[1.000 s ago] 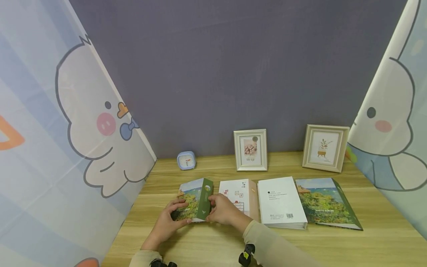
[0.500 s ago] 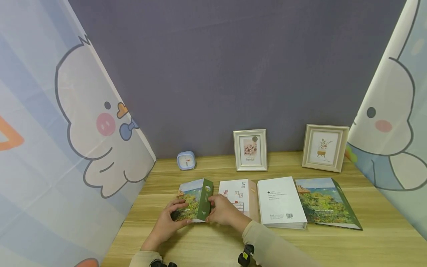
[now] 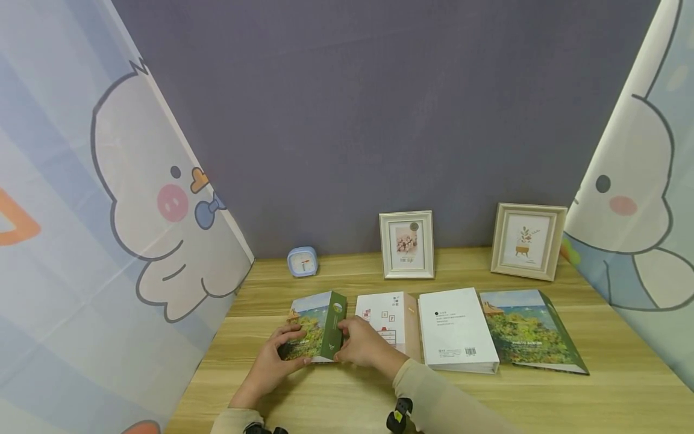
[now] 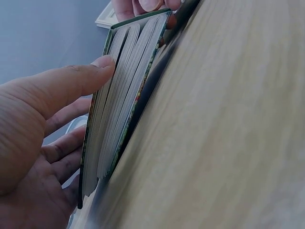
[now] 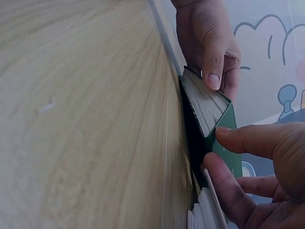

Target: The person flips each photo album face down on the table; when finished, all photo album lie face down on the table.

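Note:
At the left of the row lies a small photo album (image 3: 316, 317) with a painted garden-and-sea cover and a green spine (image 3: 332, 331). My left hand (image 3: 268, 364) holds it from the left, fingertips over the cover. In the left wrist view its thumb (image 4: 88, 78) presses on the page edges (image 4: 121, 81). From the spine side, my right hand (image 3: 363, 343) grips the album, its thumb (image 5: 248, 140) at the spine's lower corner in the right wrist view. Right beside that hand, partly covered by it, is a white album (image 3: 386, 307) with a pinkish spine.
Farther right lie a thick white book (image 3: 458, 328) with a barcode and a larger photo album (image 3: 523, 325) with the same painting. Behind them stand a blue clock (image 3: 302, 261), a white picture frame (image 3: 407, 245) and a cream picture frame (image 3: 529, 241), near the grey back wall (image 3: 347, 120).

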`<state>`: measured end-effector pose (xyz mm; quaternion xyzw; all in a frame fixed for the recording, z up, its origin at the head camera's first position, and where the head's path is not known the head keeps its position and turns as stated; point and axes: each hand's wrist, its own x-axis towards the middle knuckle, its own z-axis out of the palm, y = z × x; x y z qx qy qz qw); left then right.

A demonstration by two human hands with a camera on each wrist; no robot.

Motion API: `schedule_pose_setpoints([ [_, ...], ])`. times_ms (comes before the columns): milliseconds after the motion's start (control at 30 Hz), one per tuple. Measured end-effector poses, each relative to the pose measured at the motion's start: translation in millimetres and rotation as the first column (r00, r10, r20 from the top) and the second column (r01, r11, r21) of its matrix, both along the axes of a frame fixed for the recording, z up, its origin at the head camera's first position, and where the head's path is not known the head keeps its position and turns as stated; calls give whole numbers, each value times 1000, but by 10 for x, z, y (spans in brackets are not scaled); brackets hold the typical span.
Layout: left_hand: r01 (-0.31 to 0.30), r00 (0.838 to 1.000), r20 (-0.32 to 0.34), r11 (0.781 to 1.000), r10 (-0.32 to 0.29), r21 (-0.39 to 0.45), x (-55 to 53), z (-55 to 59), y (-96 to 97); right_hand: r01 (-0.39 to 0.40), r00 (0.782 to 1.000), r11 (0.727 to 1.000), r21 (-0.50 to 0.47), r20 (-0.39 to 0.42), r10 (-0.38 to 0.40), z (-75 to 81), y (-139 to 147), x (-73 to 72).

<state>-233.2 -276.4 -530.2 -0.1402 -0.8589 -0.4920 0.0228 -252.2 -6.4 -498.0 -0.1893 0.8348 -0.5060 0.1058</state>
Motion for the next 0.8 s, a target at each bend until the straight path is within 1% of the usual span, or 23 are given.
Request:
schedule_pose_setpoints([
  [67, 6, 1000, -7, 1000, -6, -4, 0, -2, -8, 1, 1000, 1000, 11, -10, -1, 4, -4, -1],
  [200, 16, 1000, 2, 1000, -16, -1, 7, 8, -19, 4, 1000, 999, 36, -25, -3, 3, -10, -6],
  [400, 27, 999, -26, 998, -28, -48, 9, 21, -11, 2, 1000, 999, 39, 0, -2, 20, -5, 12],
  [600, 14, 999, -37, 998, -16, -54, 13, 32, 1, -3, 1000, 1000, 23, 8, 3, 2, -14, 15],
  [800, 4, 1000, -21, 999, -5, -41, 34, 58, 2, -1, 1000, 999, 32, -8, 2, -30, -25, 4],
])
